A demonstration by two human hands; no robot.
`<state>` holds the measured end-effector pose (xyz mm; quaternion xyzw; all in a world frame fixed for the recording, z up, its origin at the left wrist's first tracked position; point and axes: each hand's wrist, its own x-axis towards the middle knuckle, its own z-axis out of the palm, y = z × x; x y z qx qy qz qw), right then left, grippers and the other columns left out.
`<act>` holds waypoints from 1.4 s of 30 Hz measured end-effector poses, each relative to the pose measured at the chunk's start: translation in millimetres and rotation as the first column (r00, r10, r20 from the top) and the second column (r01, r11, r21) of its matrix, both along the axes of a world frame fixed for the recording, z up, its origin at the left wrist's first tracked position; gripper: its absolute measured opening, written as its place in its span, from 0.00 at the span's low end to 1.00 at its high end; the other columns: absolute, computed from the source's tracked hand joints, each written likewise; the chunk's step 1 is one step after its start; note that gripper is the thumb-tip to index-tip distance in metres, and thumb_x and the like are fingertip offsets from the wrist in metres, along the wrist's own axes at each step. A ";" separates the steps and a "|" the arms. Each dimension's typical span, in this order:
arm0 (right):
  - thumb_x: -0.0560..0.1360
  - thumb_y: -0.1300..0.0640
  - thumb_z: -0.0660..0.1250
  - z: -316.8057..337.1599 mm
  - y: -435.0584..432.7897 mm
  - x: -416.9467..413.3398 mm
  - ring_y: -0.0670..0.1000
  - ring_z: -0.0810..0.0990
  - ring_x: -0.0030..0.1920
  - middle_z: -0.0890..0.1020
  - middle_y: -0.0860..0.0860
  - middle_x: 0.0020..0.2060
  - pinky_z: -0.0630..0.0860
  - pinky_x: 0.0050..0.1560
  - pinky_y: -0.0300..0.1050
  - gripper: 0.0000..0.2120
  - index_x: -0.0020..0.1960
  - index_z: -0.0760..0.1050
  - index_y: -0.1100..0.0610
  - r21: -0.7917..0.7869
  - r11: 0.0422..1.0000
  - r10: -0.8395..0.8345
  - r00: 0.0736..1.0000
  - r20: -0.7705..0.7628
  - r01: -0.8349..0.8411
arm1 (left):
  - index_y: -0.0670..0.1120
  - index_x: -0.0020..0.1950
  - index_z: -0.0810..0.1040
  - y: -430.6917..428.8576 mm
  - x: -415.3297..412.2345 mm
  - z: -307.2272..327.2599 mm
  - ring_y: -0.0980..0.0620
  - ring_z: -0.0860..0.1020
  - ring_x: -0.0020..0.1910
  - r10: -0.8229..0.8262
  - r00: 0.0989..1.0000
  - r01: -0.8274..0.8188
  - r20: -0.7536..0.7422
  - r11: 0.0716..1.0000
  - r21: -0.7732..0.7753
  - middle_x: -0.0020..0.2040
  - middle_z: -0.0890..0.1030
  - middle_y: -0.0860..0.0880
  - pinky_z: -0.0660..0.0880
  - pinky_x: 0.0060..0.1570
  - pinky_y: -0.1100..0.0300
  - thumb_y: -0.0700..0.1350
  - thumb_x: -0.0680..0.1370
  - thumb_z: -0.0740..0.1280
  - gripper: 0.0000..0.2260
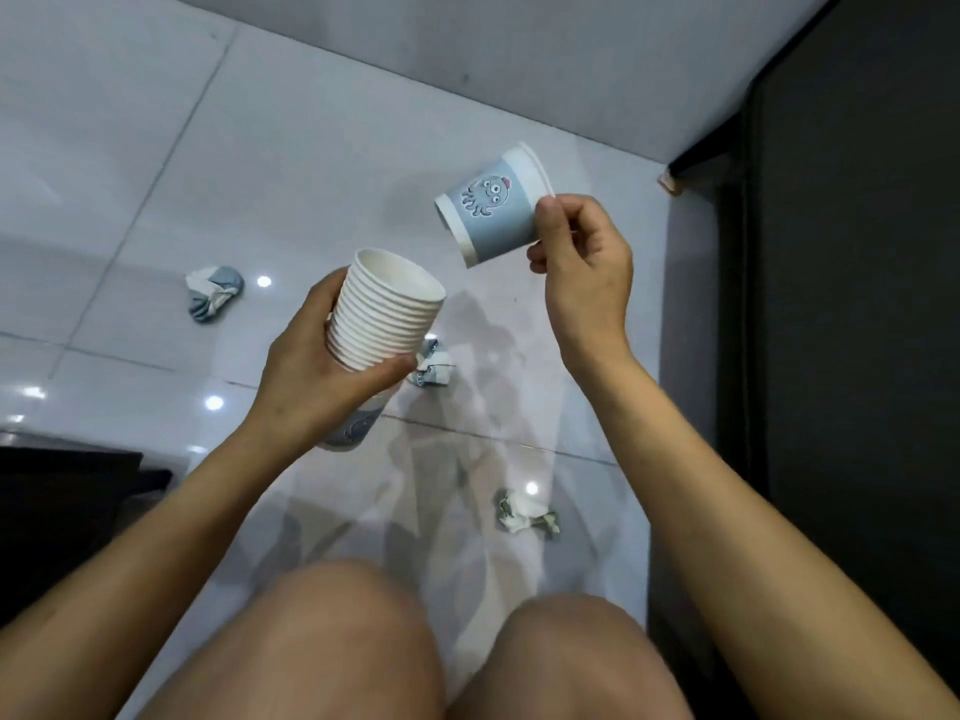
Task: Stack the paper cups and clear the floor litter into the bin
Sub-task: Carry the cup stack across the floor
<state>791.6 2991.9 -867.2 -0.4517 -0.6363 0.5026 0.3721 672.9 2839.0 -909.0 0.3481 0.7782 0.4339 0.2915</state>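
Note:
My left hand grips a stack of several nested paper cups, its open mouth tilted up and to the right. My right hand pinches a single blue paper cup with an octopus drawing, held on its side with its base pointing down-left, a little above and right of the stack. Three crumpled cups lie on the floor: a blue-and-white crumpled cup at the left, a crumpled cup partly hidden behind the stack, and a greenish crumpled cup near my knees. No bin is in view.
The floor is glossy white tile. A dark cabinet or wall runs along the right side. A black object sits at the left edge. My bare knees fill the bottom of the view.

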 end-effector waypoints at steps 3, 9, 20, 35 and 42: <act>0.74 0.54 0.63 90.5 -10.9 -4.8 0.44 0.71 0.32 0.75 0.41 0.30 0.70 0.38 0.41 0.09 0.36 0.73 0.46 0.039 0.991 0.128 0.992 -0.010 -0.128 | 0.60 0.65 0.65 1.2 0.2 90.6 0.74 0.71 0.47 -0.014 1.000 0.014 -0.013 0.999 0.046 0.51 0.71 0.71 0.65 0.41 0.81 0.55 0.60 0.72 0.35; 0.70 0.53 0.65 327.3 -38.4 -2.6 0.44 0.73 0.38 0.77 0.39 0.33 0.69 0.42 0.36 0.04 0.40 0.79 0.48 0.091 0.923 0.358 0.921 0.156 -0.374 | 0.65 0.63 0.62 -6.9 5.5 334.5 0.71 0.71 0.54 -0.097 0.995 0.099 -0.023 0.990 0.103 0.55 0.72 0.67 0.67 0.47 0.78 0.59 0.62 0.70 0.32; 0.71 0.40 0.53 681.7 -89.2 18.9 0.34 0.66 0.47 0.74 0.36 0.38 0.63 0.50 0.23 0.11 0.38 0.71 0.40 0.155 0.863 0.472 0.876 0.094 -0.481 | 0.65 0.66 0.63 -36.9 30.2 706.9 0.67 0.72 0.56 -0.005 0.995 0.030 -0.103 0.970 0.242 0.57 0.74 0.66 0.68 0.45 0.79 0.61 0.59 0.69 0.35; 0.74 0.49 0.60 740.5 -28.5 -269.8 0.37 0.75 0.51 0.75 0.35 0.48 0.70 0.47 0.26 0.08 0.48 0.71 0.35 0.196 0.386 0.876 0.425 0.228 -0.902 | 0.77 0.54 0.64 -48.5 -193.0 736.9 0.70 0.73 0.53 0.533 0.843 -0.531 0.075 0.799 0.283 0.53 0.73 0.73 0.70 0.44 0.69 0.61 0.52 0.72 0.33; 0.73 0.49 0.60 759.6 -40.5 -415.1 0.37 0.75 0.51 0.75 0.32 0.48 0.70 0.46 0.26 0.08 0.44 0.74 0.35 0.207 0.114 0.964 0.158 0.214 -0.972 | 0.76 0.54 0.65 -65.0 -294.9 763.1 0.67 0.76 0.53 0.690 0.717 -0.678 0.097 0.659 0.326 0.54 0.76 0.70 0.73 0.43 0.70 0.56 0.53 0.74 0.34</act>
